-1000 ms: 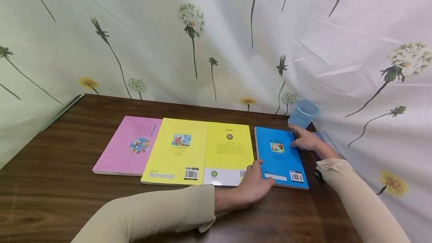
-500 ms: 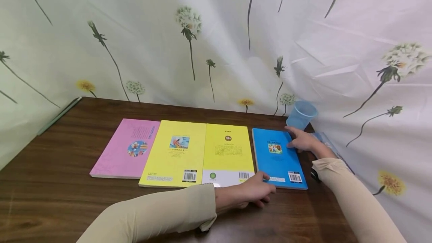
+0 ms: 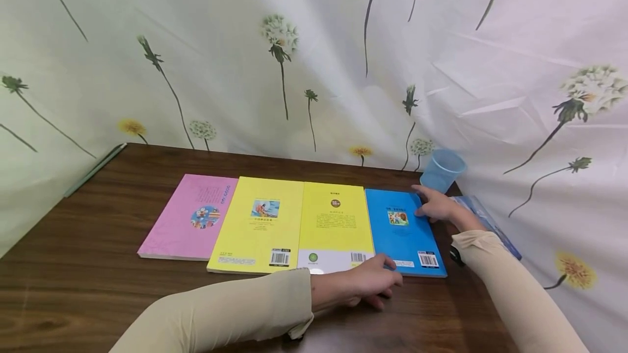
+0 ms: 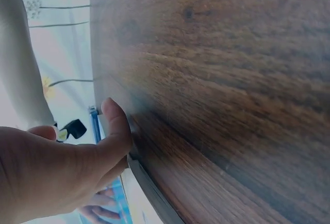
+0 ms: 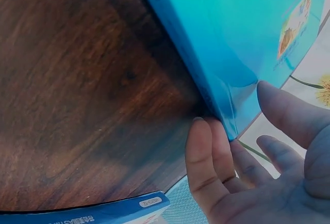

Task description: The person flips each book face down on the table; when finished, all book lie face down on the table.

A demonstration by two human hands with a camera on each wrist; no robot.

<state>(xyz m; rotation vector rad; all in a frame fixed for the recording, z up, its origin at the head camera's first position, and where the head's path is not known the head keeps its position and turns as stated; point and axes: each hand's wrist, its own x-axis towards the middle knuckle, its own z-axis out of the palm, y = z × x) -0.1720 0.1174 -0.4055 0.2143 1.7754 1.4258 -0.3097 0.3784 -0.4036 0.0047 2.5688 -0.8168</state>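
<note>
In the head view a blue book lies flat at the right end of a row, its left edge against a yellow-and-white book. My right hand holds the blue book's far right corner. The right wrist view shows the thumb on the cover and fingertips bent against the side edge. Near the front edges of these two books, my left hand has its fingers loosely extended. Further left lie a yellow book and a pink book, partly covered by the yellow one.
A translucent blue cup stands in the back right corner. Right of my right hand lies another blue, book-like item. A flower-printed cloth hangs behind and beside the brown wooden table.
The blue book has slid left, closing the gap to the yellow-and-white book. My right hand moved left with it. My left hand has drawn back from the gap to the books' front edges.
</note>
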